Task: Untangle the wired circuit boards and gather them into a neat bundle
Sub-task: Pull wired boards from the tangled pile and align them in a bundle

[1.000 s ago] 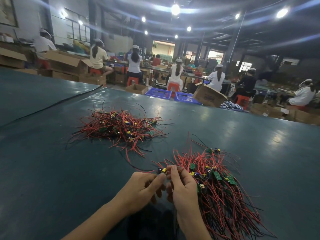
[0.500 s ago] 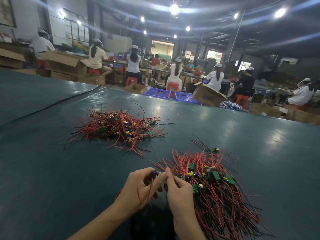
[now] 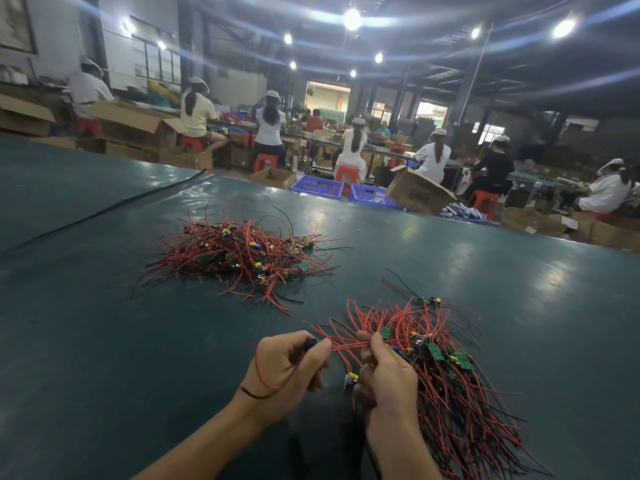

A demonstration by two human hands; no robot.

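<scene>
On the dark green table (image 3: 104, 341) lie two heaps of small green circuit boards with red and black wires. The tangled heap (image 3: 239, 254) is further off, left of centre. The nearer bundle (image 3: 443, 368) fans out to the right, its wires running toward me. My left hand (image 3: 287, 368) pinches one small wired board with a blue part between thumb and fingers, and its red wire loops over the back of that hand. My right hand (image 3: 384, 375) grips red wires at the bundle's left edge. A red wire stretches between the two hands.
A black cable (image 3: 104, 211) crosses the table at the far left. Beyond the far edge are blue baskets (image 3: 318, 187), cardboard boxes (image 3: 417, 190) and several seated people at benches.
My left hand has drawn the pinched board leftward, away from my right hand, stretching its red wire. My right hand stays at the bundle's edge.
</scene>
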